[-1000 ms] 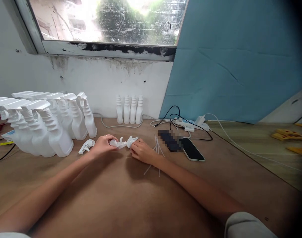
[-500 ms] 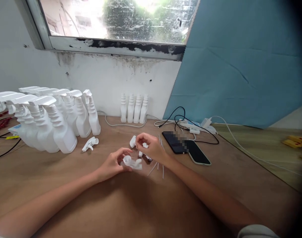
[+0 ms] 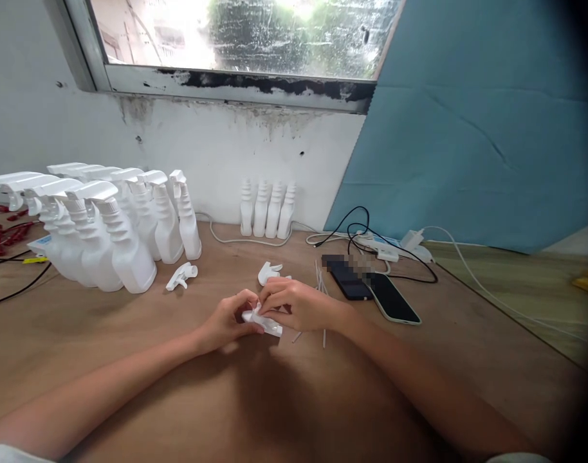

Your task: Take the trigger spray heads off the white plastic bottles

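My left hand (image 3: 230, 319) is closed around a white trigger spray head (image 3: 271, 325), thumb in front and fingers behind, a little above the wooden table. My right hand (image 3: 301, 304) reaches over from the other side, its fingertips pinched together at the spray head's upper part. Whatever small piece those fingertips may hold is hidden. Just behind my right hand lies another white spray head (image 3: 267, 272), partly covered by the hand. Thin pale tubes (image 3: 320, 278) lie on the table beneath and beyond my right wrist.
Several white spray bottles (image 3: 132, 260) with heads fitted stand at the left, a loose spray head (image 3: 182, 276) before them. Several headless bottles (image 3: 273, 212) stand by the wall. At the right are a tablet-like dark device (image 3: 345, 276), a phone (image 3: 394, 299), cables and a power strip (image 3: 422, 252).
My right hand has come from the parts behind, down and toward me, onto the spray head in my left hand. The spray head's round opening is now covered. The whole view has shifted slightly.
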The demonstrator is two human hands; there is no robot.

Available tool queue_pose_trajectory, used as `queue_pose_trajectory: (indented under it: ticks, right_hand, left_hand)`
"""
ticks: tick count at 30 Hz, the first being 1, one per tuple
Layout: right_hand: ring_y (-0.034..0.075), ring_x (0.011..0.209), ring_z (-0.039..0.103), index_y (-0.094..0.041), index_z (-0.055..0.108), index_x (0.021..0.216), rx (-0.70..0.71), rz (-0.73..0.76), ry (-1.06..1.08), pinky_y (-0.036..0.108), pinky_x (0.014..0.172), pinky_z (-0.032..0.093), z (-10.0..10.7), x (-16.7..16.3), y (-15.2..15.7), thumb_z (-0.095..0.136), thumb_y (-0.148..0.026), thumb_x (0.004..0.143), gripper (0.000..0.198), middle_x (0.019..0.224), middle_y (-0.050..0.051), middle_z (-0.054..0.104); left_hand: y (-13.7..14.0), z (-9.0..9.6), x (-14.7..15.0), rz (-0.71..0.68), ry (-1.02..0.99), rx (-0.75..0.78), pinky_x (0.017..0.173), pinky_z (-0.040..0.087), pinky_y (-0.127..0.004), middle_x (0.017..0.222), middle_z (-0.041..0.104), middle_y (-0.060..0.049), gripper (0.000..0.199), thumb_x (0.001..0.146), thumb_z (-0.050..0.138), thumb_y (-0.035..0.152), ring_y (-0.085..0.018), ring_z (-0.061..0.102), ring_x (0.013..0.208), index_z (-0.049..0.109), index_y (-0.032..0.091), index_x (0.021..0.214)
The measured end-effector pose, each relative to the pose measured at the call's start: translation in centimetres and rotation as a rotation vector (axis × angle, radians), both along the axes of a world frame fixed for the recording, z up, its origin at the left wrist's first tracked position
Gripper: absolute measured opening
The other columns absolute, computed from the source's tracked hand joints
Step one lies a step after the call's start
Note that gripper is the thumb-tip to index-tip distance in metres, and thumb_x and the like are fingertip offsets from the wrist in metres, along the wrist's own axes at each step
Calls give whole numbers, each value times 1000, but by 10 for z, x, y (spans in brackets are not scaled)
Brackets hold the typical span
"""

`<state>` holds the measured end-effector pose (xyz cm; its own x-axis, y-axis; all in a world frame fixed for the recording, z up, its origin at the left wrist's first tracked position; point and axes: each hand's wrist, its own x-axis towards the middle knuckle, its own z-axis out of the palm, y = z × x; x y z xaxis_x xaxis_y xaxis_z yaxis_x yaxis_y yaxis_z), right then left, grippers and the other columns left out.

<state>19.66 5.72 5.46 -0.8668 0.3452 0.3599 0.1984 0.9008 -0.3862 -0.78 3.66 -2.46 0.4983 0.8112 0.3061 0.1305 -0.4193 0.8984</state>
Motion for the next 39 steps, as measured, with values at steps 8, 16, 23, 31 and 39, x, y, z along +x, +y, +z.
queue_pose_trajectory:
  ticks: [8,16,23,31,39]
  right_hand:
    - [15,90,58,-16,73,90,56,17,-141,29,82,46,10,8,2,56,-17,87,17,99,8,67]
    - [15,90,56,-16,73,86,189,35,-248,27,81,45,9,3,-4,57,-19,89,17,100,7,63]
    - [15,93,55,-16,71,90,241,12,-286,27,80,46,4,2,-5,57,-22,90,15,105,6,61]
    - [14,91,54,-20,69,98,434,64,-275,28,78,42,-7,2,2,45,-23,96,24,117,5,58]
    - [14,84,53,-18,68,95,447,67,-274,27,74,41,-7,2,2,42,-20,96,26,106,5,61]
  left_hand:
    - [0,2,-3,48,212,288,63,39,-20,88,62,-1,24,78,71,34,-10,50,69,57,16,82]
    - [-3,-5,-7,46,309,468,62,40,-19,84,64,1,20,82,67,33,-9,54,67,57,19,91]
    - [3,-9,-12,-12,278,626,58,40,-19,81,60,0,15,84,66,30,-8,51,63,58,16,85]
    - [0,-5,-11,29,249,705,58,41,-19,75,61,1,14,83,68,28,-8,53,61,60,16,85]
    - [0,-2,-9,53,299,694,59,44,-21,77,63,-1,19,84,65,33,-11,58,63,59,16,84]
